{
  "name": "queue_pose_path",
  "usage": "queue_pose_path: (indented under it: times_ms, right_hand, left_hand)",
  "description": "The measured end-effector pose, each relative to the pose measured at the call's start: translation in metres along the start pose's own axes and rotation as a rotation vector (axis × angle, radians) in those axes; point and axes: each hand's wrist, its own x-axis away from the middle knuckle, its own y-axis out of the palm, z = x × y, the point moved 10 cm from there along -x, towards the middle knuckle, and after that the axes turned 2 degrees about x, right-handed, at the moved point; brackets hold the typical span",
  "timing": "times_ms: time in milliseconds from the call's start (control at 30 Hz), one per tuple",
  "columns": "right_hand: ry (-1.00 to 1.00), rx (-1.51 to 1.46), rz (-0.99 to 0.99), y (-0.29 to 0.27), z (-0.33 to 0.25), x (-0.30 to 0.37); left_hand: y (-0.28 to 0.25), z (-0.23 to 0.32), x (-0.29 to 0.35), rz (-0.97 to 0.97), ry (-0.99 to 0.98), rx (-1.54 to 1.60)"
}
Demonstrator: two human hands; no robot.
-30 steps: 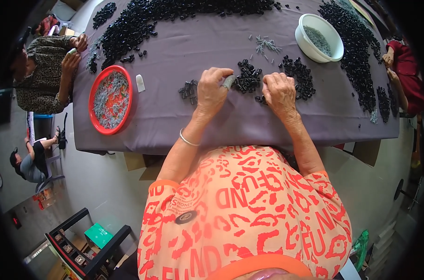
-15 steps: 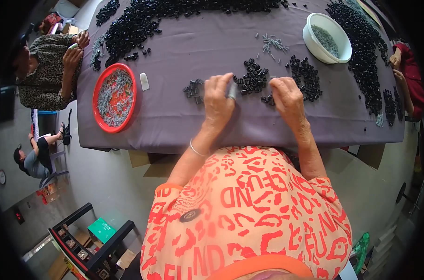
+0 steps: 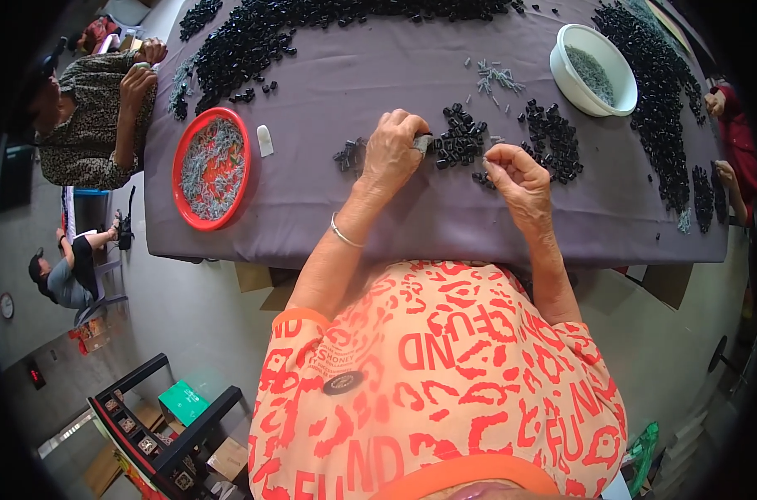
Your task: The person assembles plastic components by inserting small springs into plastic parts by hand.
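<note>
My left hand is curled closed above the table, a small black piece showing at its fingertips. A pale grey cover wraps one of its fingers. Thumb and forefinger of my right hand pinch what looks like a small grey pin. Between the hands lies a heap of black pieces. A smaller group of black pieces sits left of my left hand, partly hidden by it. Another heap of black pieces lies beyond my right hand.
A red tray of grey pins stands at the left beside a white oval piece. Loose grey pins lie ahead, near a white bowl. Black pieces cover the far edge. People sit at both sides.
My left hand has turned and curled, and a black piece now shows at its fingertips. My right hand has shifted slightly, still pinching. The whole view has shifted a little.
</note>
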Motion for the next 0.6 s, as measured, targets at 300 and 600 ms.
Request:
queue_pose_path:
  times_ms: [300,600]
  right_hand:
    - [-0.104,0.232,-0.036,0.004,-0.009,0.007]
    - [0.016,-0.044,0.069,-0.004,-0.002,0.014]
  left_hand:
    - [0.005,0.010,-0.008,-0.147,0.035,-0.022]
    - [0.020,0.011,-0.017,-0.277,0.032,-0.067]
